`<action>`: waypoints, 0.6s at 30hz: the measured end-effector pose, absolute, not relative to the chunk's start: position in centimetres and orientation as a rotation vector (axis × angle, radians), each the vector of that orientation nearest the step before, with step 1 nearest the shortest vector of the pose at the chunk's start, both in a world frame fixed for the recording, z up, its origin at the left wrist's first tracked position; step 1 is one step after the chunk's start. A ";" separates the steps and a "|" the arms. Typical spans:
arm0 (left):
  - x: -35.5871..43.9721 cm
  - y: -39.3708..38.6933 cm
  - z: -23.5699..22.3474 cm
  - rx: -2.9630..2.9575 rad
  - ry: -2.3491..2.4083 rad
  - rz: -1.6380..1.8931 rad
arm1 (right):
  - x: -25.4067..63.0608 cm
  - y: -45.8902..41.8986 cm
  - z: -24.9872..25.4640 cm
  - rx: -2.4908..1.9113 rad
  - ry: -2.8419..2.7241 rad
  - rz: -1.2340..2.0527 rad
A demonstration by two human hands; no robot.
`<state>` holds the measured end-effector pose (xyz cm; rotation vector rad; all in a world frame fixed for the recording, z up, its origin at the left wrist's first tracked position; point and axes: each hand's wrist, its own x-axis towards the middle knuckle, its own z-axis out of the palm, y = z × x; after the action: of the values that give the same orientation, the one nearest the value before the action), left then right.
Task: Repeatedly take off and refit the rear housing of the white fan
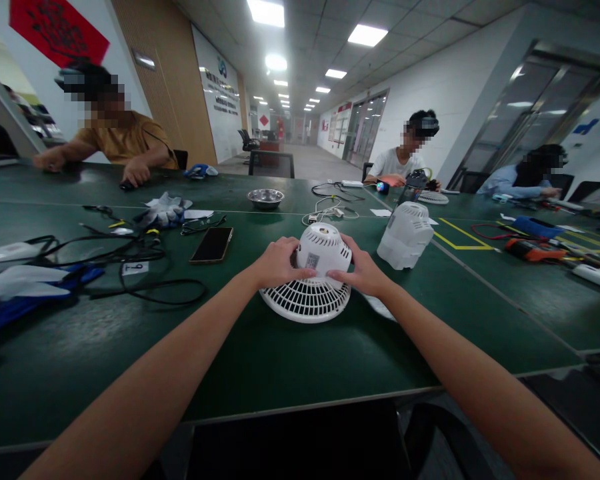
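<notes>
A white fan head [324, 248] rests grille-down on the green table in front of me. Its round slotted grille [307, 303] lies flat beneath the rounded motor housing, which carries a small grey label. My left hand [281, 261] grips the housing from the left, thumb across its front. From the right, my right hand [363, 268] holds the same housing, its thumb near the label. The far fingers of both hands are partly hidden behind the housing. Just right of the fan head, a pale flat piece [380, 307] lies partly under my right wrist.
A white plastic housing [406, 237] stands to the right. A phone [212, 245], black cables [145, 250] and gloves [25, 290] lie left. Beyond are a metal bowl [265, 198] and white cables [330, 212]. An orange multimeter [535, 251] lies far right. Several people sit across the table.
</notes>
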<state>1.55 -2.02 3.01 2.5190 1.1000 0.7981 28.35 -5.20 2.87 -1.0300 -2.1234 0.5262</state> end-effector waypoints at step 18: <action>1.2 -2.2 3.1 2.566 1.102 0.753 | 28.6 -4.7 2.9 -0.962 -2.135 0.512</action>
<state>1.24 -2.24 3.13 2.5656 1.1023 0.7530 28.58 -4.72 2.89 -0.9619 -2.1352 0.5124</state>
